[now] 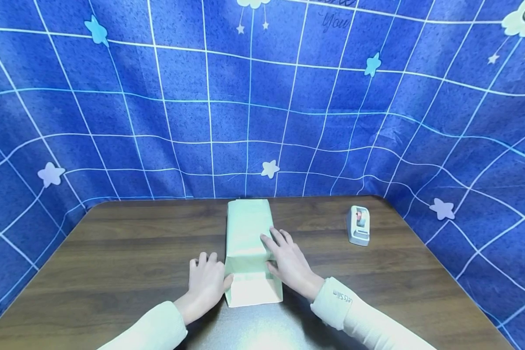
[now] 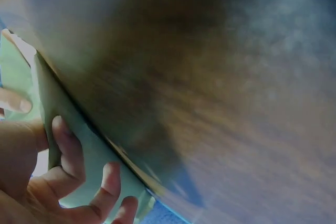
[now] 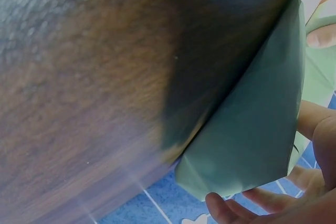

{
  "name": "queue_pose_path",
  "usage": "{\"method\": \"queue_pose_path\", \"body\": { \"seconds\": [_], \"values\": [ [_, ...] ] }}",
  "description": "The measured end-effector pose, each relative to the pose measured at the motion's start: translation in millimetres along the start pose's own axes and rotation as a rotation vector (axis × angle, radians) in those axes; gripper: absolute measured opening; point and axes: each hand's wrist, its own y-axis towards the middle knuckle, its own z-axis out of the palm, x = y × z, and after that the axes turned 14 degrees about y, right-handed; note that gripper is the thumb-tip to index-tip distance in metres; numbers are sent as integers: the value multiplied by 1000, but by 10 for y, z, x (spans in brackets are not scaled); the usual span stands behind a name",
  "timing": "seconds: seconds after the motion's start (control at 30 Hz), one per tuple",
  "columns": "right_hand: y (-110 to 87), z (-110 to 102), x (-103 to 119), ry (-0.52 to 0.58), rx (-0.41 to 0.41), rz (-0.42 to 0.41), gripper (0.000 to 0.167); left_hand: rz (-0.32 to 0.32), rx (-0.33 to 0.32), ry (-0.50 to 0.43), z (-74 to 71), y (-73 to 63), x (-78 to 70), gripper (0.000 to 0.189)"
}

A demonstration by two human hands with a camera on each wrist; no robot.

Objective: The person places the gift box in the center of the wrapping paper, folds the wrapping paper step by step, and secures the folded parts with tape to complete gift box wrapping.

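Apparently a wrapping job is partway through, with the folding of the near end as the step in hand. The parcel, in green paper, lies flat in the middle of the table, its long side running away from the person. Over its near end the green paper slopes down, and below that a flap reaches toward the person, pale inside showing, not yet folded up.

The left hand stands at the left side, thumb over the paper's edge, fingers loosely bent outside; whether it pinches the paper I cannot tell. The right hand is spread wide on the right side, a fingertip on the top and the thumb at the near end; it clasps nothing.

The next move seems to call for pressing both sides inward evenly and creasing them, then lifting the flap over the end. Tape would probably have to fix it: the dispenser stands well apart, far right on the table, untouched. Behind hangs a blue cloth.
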Motion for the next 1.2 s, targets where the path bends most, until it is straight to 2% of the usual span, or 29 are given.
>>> {"method": "queue_pose_path", "body": {
  "seconds": [0.27, 0.57, 0.67, 0.77, 0.87, 1.0, 1.13, 1.2],
  "values": [
    [7, 9, -2, -11, 9, 7, 63, 7, 70, -12, -3, -79, -32, 41],
    [9, 6, -6, -18, 19, 20, 65, 23, 80, -42, -16, -103, -45, 41],
    [9, 10, -11, -18, 22, 23, 65, 23, 92, -25, -28, -97, -49, 41],
    [11, 9, -20, -17, 28, 27, 66, -4, 86, 4, -35, -69, -46, 37],
    [11, 6, -34, -13, 31, 25, 66, -55, 46, 13, -30, -19, -35, 48],
    [13, -7, -46, 3, 30, 12, 65, -77, -60, -49, -9, 64, -1, 72],
    [20, -10, -56, 9, 31, -4, 64, -12, -155, -124, 13, 165, 38, 84],
    [23, -5, -63, 7, 31, -8, 64, 37, -171, -144, 25, 220, 54, 86]
  ]
}}
